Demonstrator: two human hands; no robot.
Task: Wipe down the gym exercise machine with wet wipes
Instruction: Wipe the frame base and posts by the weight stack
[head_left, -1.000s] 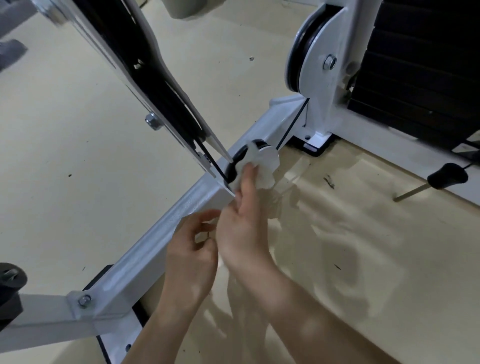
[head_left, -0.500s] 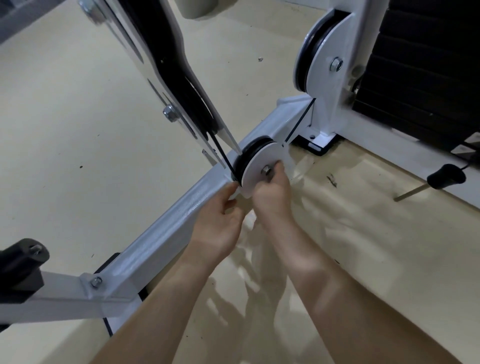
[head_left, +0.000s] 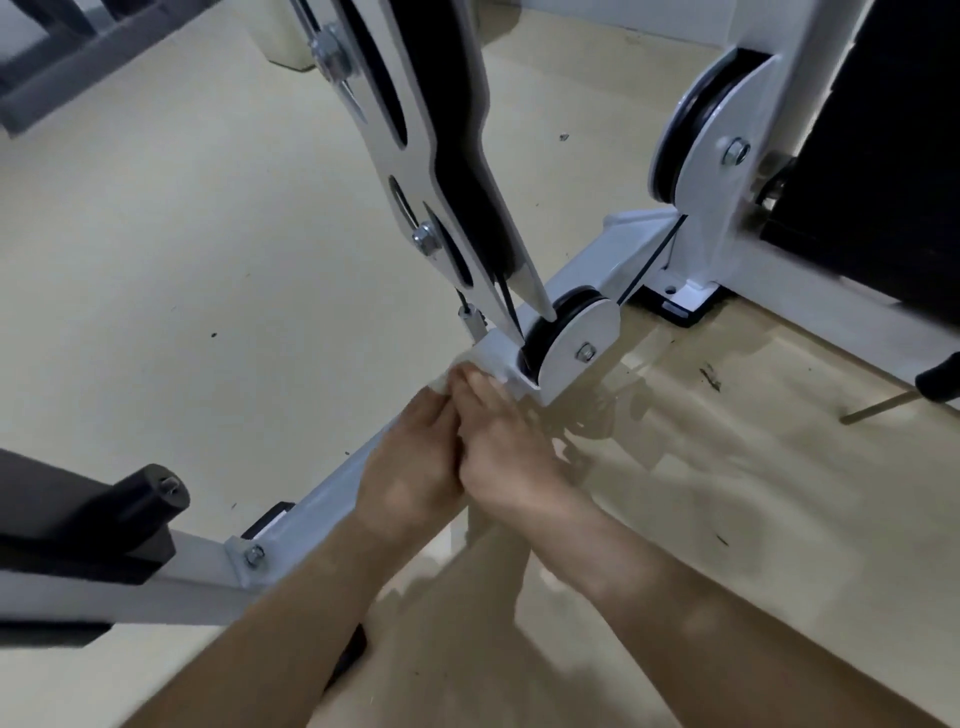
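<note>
Nearest us, two bare forearms come up from the bottom edge and meet over the machine frame. The left hand (head_left: 410, 467) and right hand (head_left: 506, 457) touch side by side. We see the left fingers curled, gripping a white crumpled wet wipe (head_left: 467, 364) at their tips. The right fingers lie on top of the same wipe, but it is too blurred for us to tell whether they curl round it or only press.

The wipe sits on the top face of the white painted steel base beam (head_left: 332, 483), which runs diagonally from lower left to upper right. The wipe is just beside the small black pulley wheel with a white round cover plate (head_left: 584, 335), not on it.

At the left edge we note a black cylindrical post end (head_left: 150, 493) above a white cross beam (head_left: 197, 566) bolted to the base beam.

Above the hands, a white flat steel swing arm with black slots (head_left: 441, 166) slants down to the small pulley. A thin black cable (head_left: 649, 262) runs from that pulley up to a larger black pulley in a white bracket (head_left: 719, 135). Right of it stands a black weight stack (head_left: 883, 156). A black-handled metal pin (head_left: 937, 382) shows at the right edge. Beige floor (head_left: 156, 260) lies all round.
</note>
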